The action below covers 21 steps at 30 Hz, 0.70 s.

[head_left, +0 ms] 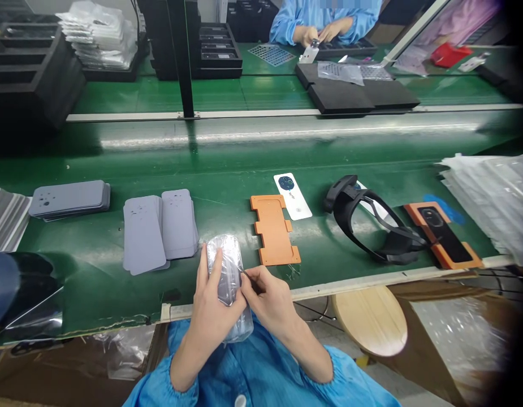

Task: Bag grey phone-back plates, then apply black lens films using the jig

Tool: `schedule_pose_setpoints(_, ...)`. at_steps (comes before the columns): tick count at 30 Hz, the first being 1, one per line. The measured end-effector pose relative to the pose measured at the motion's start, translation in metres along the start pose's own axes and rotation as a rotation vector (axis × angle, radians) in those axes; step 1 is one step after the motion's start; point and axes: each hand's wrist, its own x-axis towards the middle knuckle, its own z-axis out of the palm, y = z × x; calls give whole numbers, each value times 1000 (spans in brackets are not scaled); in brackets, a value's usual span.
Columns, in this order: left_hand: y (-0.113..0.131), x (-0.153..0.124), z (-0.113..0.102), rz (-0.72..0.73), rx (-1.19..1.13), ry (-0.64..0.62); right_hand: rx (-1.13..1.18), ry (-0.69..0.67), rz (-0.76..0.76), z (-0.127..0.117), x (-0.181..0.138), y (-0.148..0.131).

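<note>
My left hand (212, 308) is wrapped round a grey phone-shaped panel in a clear plastic bag (229, 271), held upright near the bench's front edge. My right hand (265, 297) pinches the bag's right edge with thumb and forefinger. Just beyond my hands lie two stacks of grey panels (159, 229) and a further stack (70, 198) to the left. An orange jig (273, 229) rests to the right of the bag, with a white card (293, 195) behind it.
A black headset (371, 220) and a second orange jig holding a dark phone back (443, 234) lie at right, beside piled clear bags (494, 195). Black foam trays (27, 68) stand far left. Another person's hands (320, 31) work across the belt. A wooden stool (369, 319) stands below.
</note>
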Motion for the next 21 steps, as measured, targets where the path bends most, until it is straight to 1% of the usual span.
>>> schedule_pose_setpoints(2,0,0,0,0,-20,-9,-60,-20,-88,-5,1,3)
schedule_pose_setpoints(4,-1,0,0,3,-38,-20,-98,-60,-141,-10,2,5)
schedule_pose_setpoints(7,-1,1,0,-1,-54,-37,-121,-102,-169,-16,3,5)
schedule_pose_setpoints(12,3,0,-4,-27,-67,-64,-130,-121,-231,-19,5,2)
schedule_pose_setpoints(15,5,-1,-5,-24,-68,-70,-119,-148,-232,-20,4,0)
schedule_pose_setpoints(21,3,1,-4,-25,-66,-80,-104,-251,-162,-27,5,-5)
